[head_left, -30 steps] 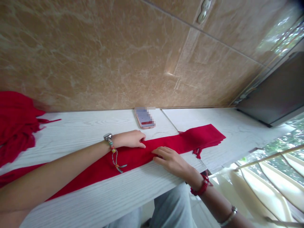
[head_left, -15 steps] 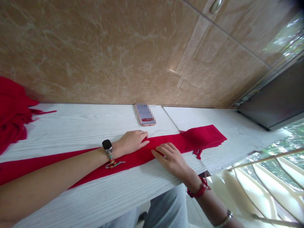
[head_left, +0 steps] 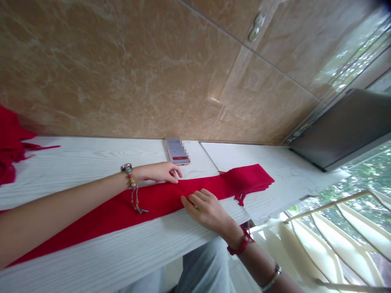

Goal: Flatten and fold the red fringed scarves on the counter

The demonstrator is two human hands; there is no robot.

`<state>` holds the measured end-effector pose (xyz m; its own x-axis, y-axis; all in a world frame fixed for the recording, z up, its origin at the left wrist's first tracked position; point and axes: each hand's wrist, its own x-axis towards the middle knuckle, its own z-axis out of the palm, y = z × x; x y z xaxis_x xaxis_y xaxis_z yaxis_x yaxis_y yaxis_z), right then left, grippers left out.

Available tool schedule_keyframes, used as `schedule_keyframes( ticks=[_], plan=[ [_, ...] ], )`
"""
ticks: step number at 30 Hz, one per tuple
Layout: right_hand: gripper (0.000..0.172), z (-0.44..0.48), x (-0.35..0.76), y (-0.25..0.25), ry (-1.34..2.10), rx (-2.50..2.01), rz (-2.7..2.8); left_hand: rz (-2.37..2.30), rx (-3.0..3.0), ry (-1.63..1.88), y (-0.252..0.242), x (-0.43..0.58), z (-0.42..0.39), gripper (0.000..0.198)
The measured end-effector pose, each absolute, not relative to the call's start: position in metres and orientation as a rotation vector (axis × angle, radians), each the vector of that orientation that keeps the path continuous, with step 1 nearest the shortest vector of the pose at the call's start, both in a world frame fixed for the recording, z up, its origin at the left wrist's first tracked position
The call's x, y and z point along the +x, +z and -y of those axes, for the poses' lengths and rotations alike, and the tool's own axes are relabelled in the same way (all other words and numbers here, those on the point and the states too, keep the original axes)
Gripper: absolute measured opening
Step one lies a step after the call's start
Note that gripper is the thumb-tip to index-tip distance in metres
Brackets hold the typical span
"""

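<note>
A long red scarf (head_left: 152, 199) lies stretched along a white wooden table (head_left: 91, 162), its folded, tasselled end (head_left: 247, 181) at the right. My left hand (head_left: 160, 171) pinches the scarf's far edge near its middle, fingers curled on the cloth. At the near edge, my right hand (head_left: 203, 203) grips the scarf with bent fingers. A watch and a beaded bracelet sit on my left wrist, and a red cord bracelet on my right wrist.
A pink phone (head_left: 177, 152) lies by the brown marble wall (head_left: 137, 73), just beyond my left hand. More red cloth (head_left: 10, 146) is heaped at the far left. A dark window frame (head_left: 342, 126) and railings stand at the right.
My left hand went from lying flat on the scarf to pinching its far edge. My right hand slid slightly left along the near edge. The view shifted a little.
</note>
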<state>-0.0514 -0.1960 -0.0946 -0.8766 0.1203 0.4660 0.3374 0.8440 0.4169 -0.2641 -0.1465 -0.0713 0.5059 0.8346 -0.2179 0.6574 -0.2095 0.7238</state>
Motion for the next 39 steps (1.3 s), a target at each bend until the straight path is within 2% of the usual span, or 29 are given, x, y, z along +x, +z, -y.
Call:
schedule_keyframes(
  ticks=[9,14,21,25,31,35,39],
  plan=[
    [0.011,0.201,-0.048,-0.080,-0.802,-0.367,2.498,-1.263,1.802,0.327,-0.061,-0.265,0.149,0.047],
    [0.011,0.197,-0.032,-0.046,-0.934,-0.376,2.424,-1.089,1.606,0.518,-0.038,-0.253,0.140,0.051],
    [0.019,0.172,0.033,0.018,-1.294,-0.507,2.370,-0.793,1.598,0.673,0.012,-0.180,0.096,0.046],
    [0.024,0.144,0.085,0.034,-1.328,-0.717,2.363,-0.730,1.696,0.680,0.030,-0.120,0.063,0.046],
    [0.030,0.101,0.152,0.017,-1.088,-1.158,2.543,-0.866,2.043,0.616,0.024,-0.039,0.026,0.046],
    [0.035,0.084,0.176,-0.020,-0.864,-1.548,2.644,-1.083,2.227,0.551,-0.005,-0.015,0.027,0.053],
    [0.040,0.078,0.188,-0.052,-0.757,-1.611,2.677,-1.255,2.399,0.541,-0.040,-0.027,0.058,0.060]
  ],
)
